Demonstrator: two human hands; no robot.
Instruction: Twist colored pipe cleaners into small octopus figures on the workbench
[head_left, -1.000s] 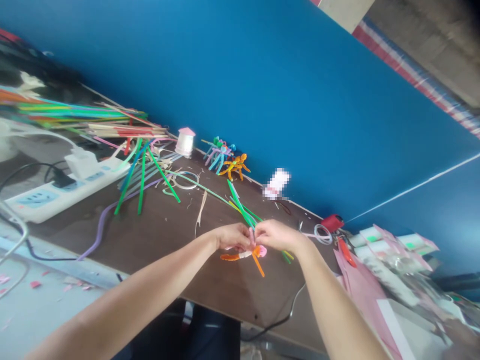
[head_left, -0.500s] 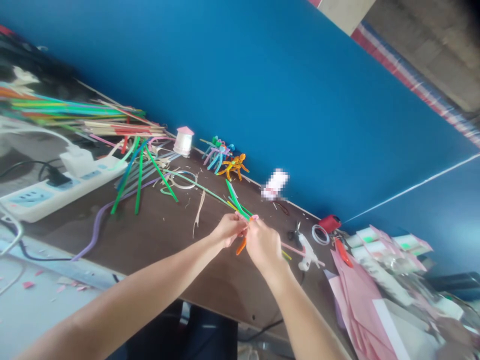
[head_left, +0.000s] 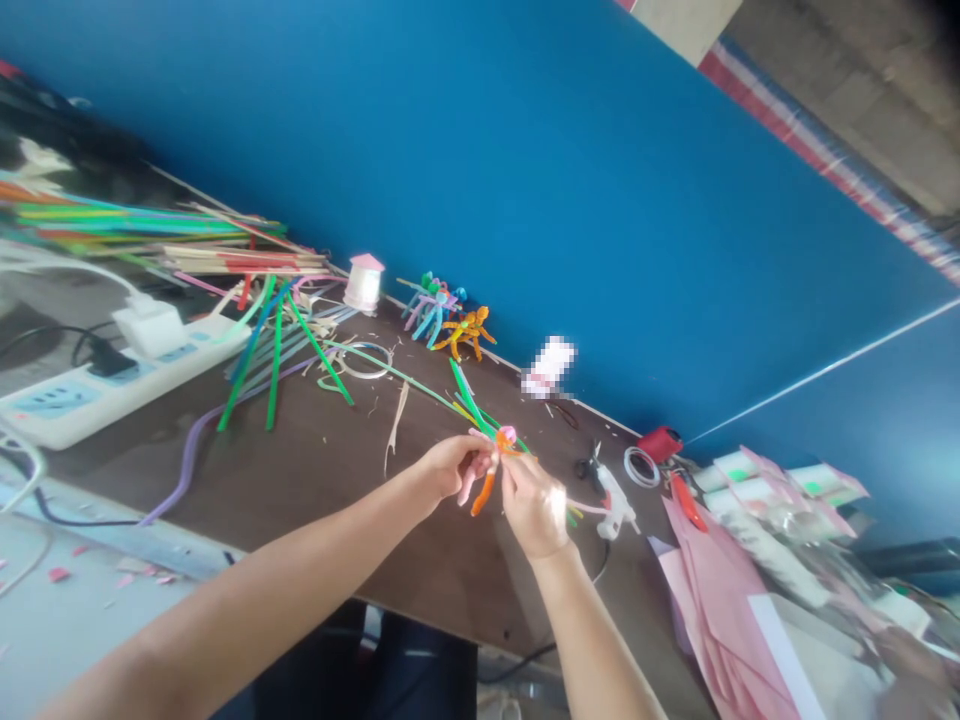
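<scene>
Both hands meet over the desk around a small orange-and-pink pipe-cleaner piece (head_left: 484,492). A pink ball-like end tops it, and an orange strand and a pink strand hang below. My left hand (head_left: 453,466) pinches it from the left with closed fingers. From the other side, my right hand (head_left: 535,503) grips an orange strand near the pink end; its fingertips are partly hidden. Just beyond the hands lie green pipe cleaners (head_left: 468,398). Farther back, an orange pipe-cleaner figure (head_left: 471,330) stands beside several bluish and purple ones (head_left: 433,312).
A white power strip (head_left: 135,385) and bundles of pipe cleaners (head_left: 135,220) occupy the left. Near the wall stands a pink-topped white spool-like object (head_left: 364,284). To the right are scissors (head_left: 592,460), a glue gun (head_left: 616,505), a tape roll (head_left: 641,468) and pink sheets (head_left: 709,600).
My right hand has shifted slightly right and down, with its fingers turned, uncovering the pink end and orange strands. My left hand stays nearly in place on the piece.
</scene>
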